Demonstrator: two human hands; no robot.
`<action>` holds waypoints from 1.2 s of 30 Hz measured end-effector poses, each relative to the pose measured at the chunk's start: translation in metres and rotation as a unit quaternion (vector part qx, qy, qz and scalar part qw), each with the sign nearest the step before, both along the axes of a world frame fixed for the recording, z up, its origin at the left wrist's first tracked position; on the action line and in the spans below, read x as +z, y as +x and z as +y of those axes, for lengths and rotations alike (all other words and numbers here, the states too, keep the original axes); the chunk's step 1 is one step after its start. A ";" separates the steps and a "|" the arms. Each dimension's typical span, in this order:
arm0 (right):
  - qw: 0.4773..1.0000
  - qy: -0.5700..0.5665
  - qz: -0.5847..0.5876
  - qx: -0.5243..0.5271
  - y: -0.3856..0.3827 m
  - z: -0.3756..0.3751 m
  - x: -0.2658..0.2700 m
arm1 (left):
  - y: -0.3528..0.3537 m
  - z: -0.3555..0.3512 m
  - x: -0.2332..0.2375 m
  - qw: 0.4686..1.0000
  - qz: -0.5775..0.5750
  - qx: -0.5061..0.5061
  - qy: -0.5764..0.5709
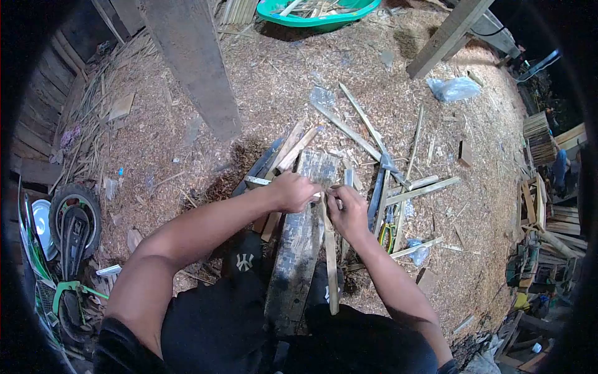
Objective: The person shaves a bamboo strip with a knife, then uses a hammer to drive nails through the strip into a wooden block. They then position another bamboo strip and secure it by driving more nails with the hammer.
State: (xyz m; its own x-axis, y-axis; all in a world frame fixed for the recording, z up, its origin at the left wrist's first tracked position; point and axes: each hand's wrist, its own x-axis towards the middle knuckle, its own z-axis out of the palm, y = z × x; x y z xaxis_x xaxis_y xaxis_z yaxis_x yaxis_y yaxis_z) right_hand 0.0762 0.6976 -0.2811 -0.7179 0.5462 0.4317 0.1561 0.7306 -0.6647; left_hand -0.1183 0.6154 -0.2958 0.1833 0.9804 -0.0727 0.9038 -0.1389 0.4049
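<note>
My left hand (293, 192) is closed in a fist over the far part of a worn wooden bench (289, 262). A pale, narrow bar (258, 181) shows just left of that fist; I cannot tell what the fingers grip. Beside it, my right hand (349, 212) is closed with its fingertips at the upper end of a thin wooden strip (331, 262). The strip slants down along the bench's right side toward my lap. Both hands nearly meet, and a small light tip shows between them.
Wooden slats (355, 134) lie scattered on the shavings-covered floor ahead and right, near yellow-handled scissors (386, 237). A green basin (317, 22) holds wood pieces. Posts (193, 68) stand ahead. A small-wheeled bike (75, 224) is at left, a plastic bag (453, 89) at right.
</note>
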 end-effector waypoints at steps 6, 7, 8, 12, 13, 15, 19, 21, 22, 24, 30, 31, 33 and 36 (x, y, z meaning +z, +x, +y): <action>1.000 -0.003 0.006 0.011 0.001 0.003 -0.006 | -0.001 0.002 -0.006 0.999 -0.001 -0.017 -0.031; 1.000 -0.007 0.007 0.011 0.002 0.004 -0.008 | 0.000 0.000 -0.003 1.000 0.005 -0.013 -0.023; 1.000 -0.012 0.008 0.011 0.002 0.004 -0.009 | 0.001 -0.001 -0.001 1.000 0.010 -0.009 -0.016; 0.999 -0.019 0.023 0.012 0.001 0.004 -0.006 | 0.002 -0.003 -0.006 1.000 0.004 -0.003 -0.008; 0.999 -0.028 0.010 0.013 0.002 0.006 -0.008 | 0.002 -0.002 -0.006 1.000 0.006 -0.002 -0.008; 0.999 -0.037 -0.003 0.014 0.003 0.007 -0.009 | 0.003 -0.002 0.000 1.000 0.007 -0.002 -0.009; 0.999 -0.039 -0.026 0.024 0.005 0.008 -0.007 | 0.007 -0.001 0.009 0.998 -0.010 0.021 -0.051; 0.999 -0.034 -0.030 0.030 0.004 0.009 -0.005 | 0.006 -0.002 0.006 0.999 -0.005 0.022 -0.049; 0.999 -0.026 -0.018 0.038 0.003 0.009 -0.004 | 0.005 -0.002 0.004 0.999 -0.001 0.014 -0.033; 0.999 -0.013 -0.014 0.042 0.002 0.010 -0.004 | 0.004 -0.003 -0.002 1.000 0.001 0.007 -0.018; 0.997 -0.015 -0.059 0.048 0.004 0.014 -0.005 | 0.005 -0.002 -0.005 1.000 0.003 0.016 -0.013; 0.997 -0.015 -0.058 0.048 0.005 0.014 -0.004 | 0.005 -0.002 -0.006 1.000 0.002 0.014 -0.014; 0.997 -0.020 -0.058 0.053 0.005 0.015 -0.002 | 0.004 -0.001 -0.003 1.000 0.004 0.010 -0.014; 0.996 -0.011 -0.068 0.049 0.005 0.018 -0.006 | 0.005 0.000 0.000 1.000 0.008 0.015 -0.025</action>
